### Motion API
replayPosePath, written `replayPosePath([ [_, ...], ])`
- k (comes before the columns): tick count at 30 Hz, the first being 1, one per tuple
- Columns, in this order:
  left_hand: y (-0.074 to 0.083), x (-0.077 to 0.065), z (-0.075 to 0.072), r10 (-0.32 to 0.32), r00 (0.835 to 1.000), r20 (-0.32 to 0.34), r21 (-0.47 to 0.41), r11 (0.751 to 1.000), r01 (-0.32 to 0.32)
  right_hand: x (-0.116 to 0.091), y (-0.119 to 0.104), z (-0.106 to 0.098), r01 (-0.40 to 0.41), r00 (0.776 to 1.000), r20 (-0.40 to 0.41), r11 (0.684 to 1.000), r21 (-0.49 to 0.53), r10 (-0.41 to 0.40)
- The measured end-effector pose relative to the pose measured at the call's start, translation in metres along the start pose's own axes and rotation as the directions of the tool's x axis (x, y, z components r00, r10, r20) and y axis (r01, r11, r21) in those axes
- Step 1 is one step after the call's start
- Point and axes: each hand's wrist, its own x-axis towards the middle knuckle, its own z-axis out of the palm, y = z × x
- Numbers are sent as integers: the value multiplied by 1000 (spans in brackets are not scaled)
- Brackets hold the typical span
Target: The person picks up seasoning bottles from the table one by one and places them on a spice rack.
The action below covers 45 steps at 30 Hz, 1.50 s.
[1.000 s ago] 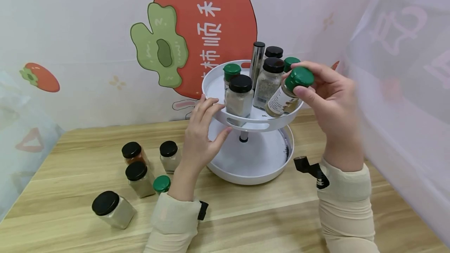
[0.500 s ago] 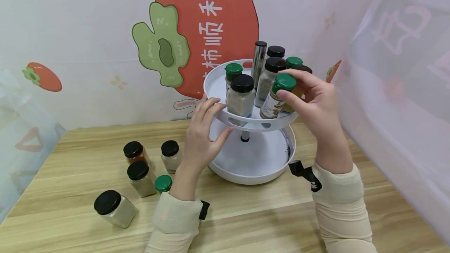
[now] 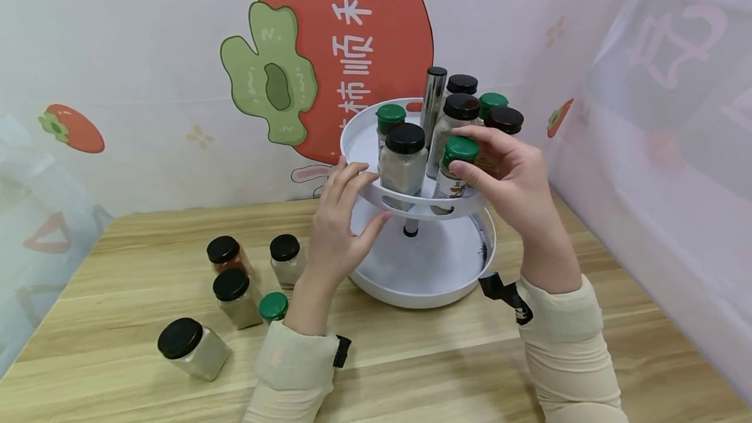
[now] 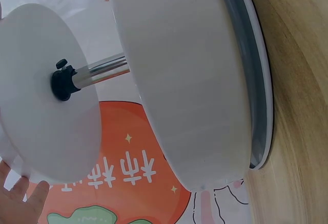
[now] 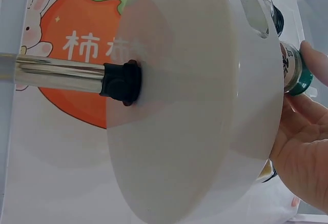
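My right hand pinches a green-capped spice jar between thumb and fingers. The jar stands nearly upright inside the front rim of a white two-tier turntable's upper tray. In the right wrist view the jar's green lid shows between thumb and fingers, beyond the tray wall. My left hand touches the upper tray's left rim with fingers extended and thumb apart, low beside it. Beside the pinched jar are a black-capped jar of pale powder and a taller black-capped jar.
The upper tray also bears another green-capped jar and a slim metal tube. Below is the lower tray. Several jars stand left on the wooden table, including a tipped black-capped jar. A translucent curtain hangs at right.
My right hand has moved left and down with the green-capped jar, which has gone from tilted to nearly upright at the tray's front. My left hand has stayed at the rim.
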Motion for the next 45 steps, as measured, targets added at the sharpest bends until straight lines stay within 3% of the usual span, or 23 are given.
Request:
replayPosePath([
  [9,1,0,0,5,1000,-6,-5,1000,-5,-1,1,1,8,1000,1,999,38,-8],
  [17,0,-1,0,-1,1000,-4,-5,1000,1,-4,3,0,-3,1000,17,1000,-7,3],
  [22,0,-1,0,-2,1000,3,0,1000,2,-11,3,-5,-8,1000,-21,999,-34,8],
  [30,1,0,-1,5,1000,-2,2,1000,-5,-16,4,-12,31,999,-42,998,59,-29],
  [35,2,0,0,4,1000,1,5,1000,-4,-21,9,-23,100,988,-138,974,201,-72],
  [39,2,1,0,8,1000,-2,-1,1000,-8,-25,16,-37,144,961,-268,955,259,-72],
  [43,2,0,-1,5,1000,1,-1,1000,-5,-31,25,-51,131,932,-361,953,273,-25],
  [45,2,0,-1,-1,1000,4,-1,1000,1,-34,30,-57,97,932,-362,954,285,13],
])
